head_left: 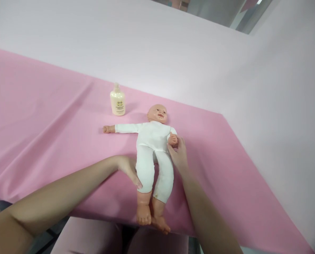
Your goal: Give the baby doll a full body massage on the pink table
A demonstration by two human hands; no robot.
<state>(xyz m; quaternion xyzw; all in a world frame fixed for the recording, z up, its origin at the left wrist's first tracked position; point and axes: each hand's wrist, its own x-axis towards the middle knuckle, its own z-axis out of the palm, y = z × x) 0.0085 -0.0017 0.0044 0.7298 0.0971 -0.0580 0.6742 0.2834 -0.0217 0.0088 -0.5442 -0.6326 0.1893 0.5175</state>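
Looking down from my head cam, the doll (152, 141) is lying on its back on the pink sheet (54, 134), one arm sticking straight out and its feet hanging just past the near edge. My left hand (128, 169) is resting against the doll's thigh with the thumb lying down along it toward the knee. The other fingers are tucked out of sight, so I can't tell if they're wrapping underneath. My right hand (179, 155) is closing loosely round the doll's little fist, fingertips pinching it lightly. A cream bottle (117, 100) is standing upright near the head, apart from everything. My take: I should be going easy on that fist and steadying the leg flat, since the feet overhanging the edge are making a slide likely.
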